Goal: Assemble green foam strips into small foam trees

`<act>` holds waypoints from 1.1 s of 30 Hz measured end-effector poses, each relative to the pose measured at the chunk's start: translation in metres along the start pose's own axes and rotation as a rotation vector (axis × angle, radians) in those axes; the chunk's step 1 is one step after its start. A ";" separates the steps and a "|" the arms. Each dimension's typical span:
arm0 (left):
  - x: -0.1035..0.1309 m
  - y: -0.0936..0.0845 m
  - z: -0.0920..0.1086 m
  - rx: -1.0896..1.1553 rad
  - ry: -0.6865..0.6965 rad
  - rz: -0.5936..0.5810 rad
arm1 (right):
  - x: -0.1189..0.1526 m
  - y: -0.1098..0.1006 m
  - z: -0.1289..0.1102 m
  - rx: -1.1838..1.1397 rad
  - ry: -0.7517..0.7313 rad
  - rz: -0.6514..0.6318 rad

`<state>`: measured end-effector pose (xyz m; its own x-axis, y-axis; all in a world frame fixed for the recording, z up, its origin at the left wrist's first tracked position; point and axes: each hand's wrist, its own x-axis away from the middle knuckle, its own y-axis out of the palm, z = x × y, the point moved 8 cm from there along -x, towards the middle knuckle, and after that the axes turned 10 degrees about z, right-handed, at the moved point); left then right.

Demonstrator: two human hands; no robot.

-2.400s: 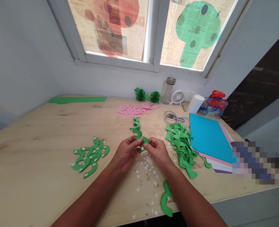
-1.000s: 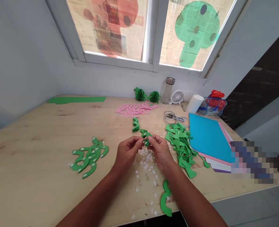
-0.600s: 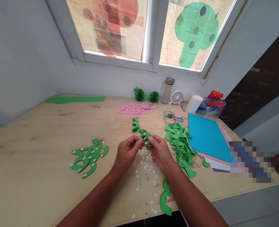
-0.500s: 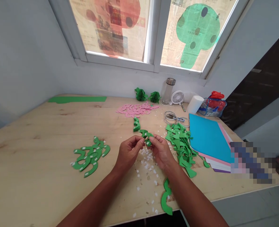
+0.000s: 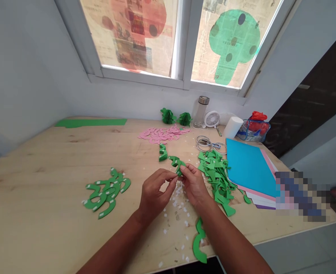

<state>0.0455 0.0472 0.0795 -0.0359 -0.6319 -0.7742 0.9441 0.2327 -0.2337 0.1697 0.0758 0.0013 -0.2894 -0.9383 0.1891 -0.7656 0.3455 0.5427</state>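
My right hand [image 5: 194, 182] pinches a curved green paper cutout [image 5: 175, 161] between thumb and fingers, above the table. At the cutout's lower end, my left hand [image 5: 158, 189] has thumb and forefinger pressed together; what lies between those tips is too small to make out. Small white scraps [image 5: 176, 201] are scattered on the wood below both hands. Beyond them stands a folded green paper stack [image 5: 162, 152]. To the left lies a pile of wavy green cutouts [image 5: 108, 192] with white tabs. Another wavy green piece [image 5: 198, 241] rests near the front edge, beside my right forearm.
Green offcuts [image 5: 216, 179] are heaped right of my hands, next to coloured sheets [image 5: 249, 165]. Pink cutouts [image 5: 162, 134], scissors [image 5: 210, 144], a glass bottle [image 5: 200, 112], a small fan [image 5: 212, 119], a white roll [image 5: 233, 127] and a clear bag [image 5: 253, 130] stand or lie farther back.
My left hand has shifted slightly down and its thumb and forefinger now pinch lower on the cutout. My right hand still holds the piece. The whole view has tilted a little.
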 end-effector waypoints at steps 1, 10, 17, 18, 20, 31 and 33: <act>0.000 0.001 0.000 -0.013 0.014 -0.001 | 0.000 0.000 -0.001 0.004 -0.010 0.007; 0.003 0.005 -0.019 -0.115 -0.118 -0.022 | -0.003 -0.003 -0.001 0.075 -0.061 0.019; 0.004 0.002 -0.030 -0.085 -0.315 0.000 | 0.000 0.003 -0.006 0.157 -0.163 -0.029; 0.004 0.002 -0.031 -0.078 -0.335 0.003 | 0.001 0.004 -0.007 0.161 -0.174 -0.034; 0.005 0.002 -0.034 -0.062 -0.377 0.002 | 0.002 0.005 -0.007 0.173 -0.188 -0.036; 0.011 0.004 -0.051 -0.004 -0.544 0.025 | 0.002 0.000 -0.014 0.437 -0.365 0.009; 0.013 0.004 -0.056 0.013 -0.579 0.037 | 0.001 0.000 -0.013 0.466 -0.377 0.007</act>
<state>0.0307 0.0816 0.0356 0.1793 -0.9257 -0.3330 0.9452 0.2560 -0.2026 0.1772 0.0745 0.0119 -0.4136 -0.8966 -0.1585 -0.9098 0.4003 0.1100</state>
